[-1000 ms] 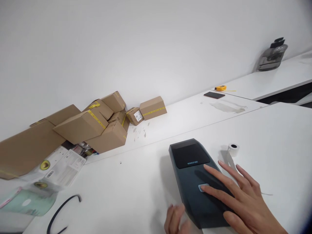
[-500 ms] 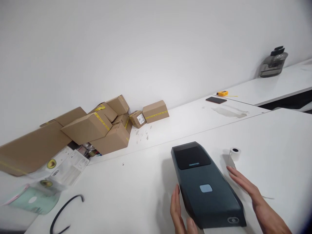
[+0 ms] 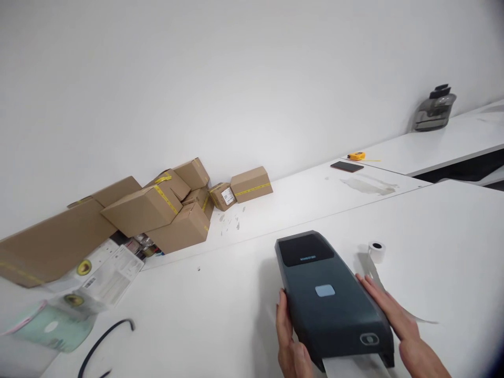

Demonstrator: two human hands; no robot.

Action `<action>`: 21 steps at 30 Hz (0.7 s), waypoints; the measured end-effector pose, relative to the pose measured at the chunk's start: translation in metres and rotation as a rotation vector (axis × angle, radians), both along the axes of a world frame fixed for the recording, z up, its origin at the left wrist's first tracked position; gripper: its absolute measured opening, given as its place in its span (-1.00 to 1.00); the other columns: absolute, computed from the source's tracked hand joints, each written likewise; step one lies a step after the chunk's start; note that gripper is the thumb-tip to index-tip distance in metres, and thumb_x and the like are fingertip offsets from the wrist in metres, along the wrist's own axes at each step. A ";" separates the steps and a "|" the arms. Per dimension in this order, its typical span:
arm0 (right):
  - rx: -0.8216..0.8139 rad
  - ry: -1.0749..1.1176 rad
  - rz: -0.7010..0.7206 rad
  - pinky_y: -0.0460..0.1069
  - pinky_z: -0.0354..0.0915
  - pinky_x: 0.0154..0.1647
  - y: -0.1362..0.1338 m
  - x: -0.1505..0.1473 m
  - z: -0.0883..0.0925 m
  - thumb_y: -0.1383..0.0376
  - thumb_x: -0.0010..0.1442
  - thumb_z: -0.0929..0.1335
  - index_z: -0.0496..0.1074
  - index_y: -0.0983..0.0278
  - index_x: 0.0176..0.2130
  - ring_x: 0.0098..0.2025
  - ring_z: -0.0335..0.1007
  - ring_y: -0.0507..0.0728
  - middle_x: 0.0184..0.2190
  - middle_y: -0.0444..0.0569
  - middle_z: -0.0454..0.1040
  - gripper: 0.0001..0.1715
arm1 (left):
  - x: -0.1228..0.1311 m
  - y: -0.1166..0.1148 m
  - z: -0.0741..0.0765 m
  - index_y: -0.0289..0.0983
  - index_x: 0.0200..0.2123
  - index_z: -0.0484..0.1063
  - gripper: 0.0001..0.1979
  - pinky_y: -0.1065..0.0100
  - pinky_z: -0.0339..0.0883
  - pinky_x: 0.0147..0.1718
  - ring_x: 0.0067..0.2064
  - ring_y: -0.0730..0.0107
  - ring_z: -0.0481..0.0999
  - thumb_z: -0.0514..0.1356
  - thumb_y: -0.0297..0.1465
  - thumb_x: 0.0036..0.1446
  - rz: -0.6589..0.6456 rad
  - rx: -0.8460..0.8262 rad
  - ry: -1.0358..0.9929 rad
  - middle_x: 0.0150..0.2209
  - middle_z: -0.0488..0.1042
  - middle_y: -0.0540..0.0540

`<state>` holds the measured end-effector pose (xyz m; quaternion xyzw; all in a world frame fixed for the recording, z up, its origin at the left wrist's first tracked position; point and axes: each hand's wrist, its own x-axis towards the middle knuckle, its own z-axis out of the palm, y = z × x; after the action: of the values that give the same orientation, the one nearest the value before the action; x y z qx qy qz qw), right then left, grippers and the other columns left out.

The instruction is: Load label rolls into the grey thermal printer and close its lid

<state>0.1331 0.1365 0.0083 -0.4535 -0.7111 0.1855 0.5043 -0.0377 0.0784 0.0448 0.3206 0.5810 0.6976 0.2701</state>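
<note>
**Both hands bracket a dark device at the table's near edge of view**

From where I stand, the dark device (image 3: 340,317) is low and right of centre over the white table (image 3: 220,315), its black panel facing away from the person and its pale blue button (image 3: 325,290) uncovered. The left hand (image 3: 289,346) is half curled against its left side, fingers up along the edge, thumb bent near the close end. The right hand (image 3: 394,315) lies nearly straight along the right side, fingers together. Between them they have hold of the device; whether it is lifted, I cannot tell. White paper (image 3: 354,366) shows under its near end.

Just beyond the right hand stands a white roll (image 3: 378,255), its loose strip trailing toward the fingers. Farther off are a phone (image 3: 347,166), a yellow tape measure (image 3: 357,156) and, leftward, heaped cardboard boxes (image 3: 137,207).
</note>
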 end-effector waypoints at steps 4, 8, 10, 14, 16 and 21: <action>0.162 -0.076 0.073 0.42 0.01 0.44 0.033 -0.010 0.069 -0.07 0.43 0.07 0.06 0.07 0.46 0.49 -0.06 0.43 0.47 -0.01 0.11 -0.27 | -0.024 0.030 0.048 -0.26 0.29 0.31 -0.30 0.11 0.25 0.29 0.32 0.02 0.40 0.03 0.09 0.29 0.016 0.136 -0.139 0.18 0.54 -0.26; 0.189 0.030 0.114 0.33 0.23 0.31 0.091 -0.029 0.125 -0.04 0.44 0.11 0.15 0.04 0.37 0.34 0.26 0.34 0.30 0.01 0.38 -0.38 | -0.046 0.074 0.063 -0.24 0.17 0.39 -0.49 0.14 0.24 0.27 0.23 0.12 0.49 0.18 -0.07 0.28 0.044 0.115 -0.021 0.13 0.57 -0.23; 0.124 0.077 0.091 0.26 0.36 0.15 0.116 -0.041 0.144 -0.08 0.44 0.09 0.23 0.08 0.31 0.16 0.42 0.31 0.20 0.04 0.47 -0.38 | -0.051 0.089 0.053 -0.23 0.13 0.42 -0.54 0.18 0.26 0.25 0.27 0.14 0.45 0.23 -0.14 0.24 0.000 0.053 0.036 0.19 0.51 -0.23; 0.032 0.107 0.085 0.21 0.39 0.04 0.152 -0.059 0.169 -0.16 0.43 0.03 0.37 0.11 0.18 0.01 0.49 0.29 0.05 0.04 0.55 -0.32 | -0.051 0.095 0.029 -0.25 0.14 0.42 -0.48 0.18 0.29 0.22 0.31 0.09 0.38 0.30 -0.16 0.16 -0.141 -0.056 0.057 0.24 0.45 -0.26; -0.027 0.109 0.083 0.22 0.38 0.04 0.169 -0.065 0.177 -0.20 0.41 0.03 0.42 0.13 0.08 -0.02 0.50 0.30 -0.06 0.03 0.59 -0.30 | -0.049 0.093 0.025 -0.26 0.17 0.39 -0.42 0.17 0.31 0.20 0.31 0.05 0.38 0.33 -0.16 0.13 -0.200 -0.078 0.032 0.25 0.44 -0.29; -0.072 0.125 0.085 0.21 0.43 0.06 0.196 -0.077 0.186 -0.17 0.42 0.06 0.49 0.18 -0.08 0.00 0.52 0.29 -0.08 0.05 0.60 -0.32 | -0.049 0.091 0.030 -0.31 0.15 0.39 -0.40 0.18 0.34 0.15 0.25 0.04 0.44 0.34 -0.19 0.09 -0.204 -0.109 -0.017 0.20 0.47 -0.35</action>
<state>0.0556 0.3329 0.1946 -0.4284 -0.6896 0.2601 0.5228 -0.0872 0.1692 0.0745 0.3569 0.5802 0.6365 0.3617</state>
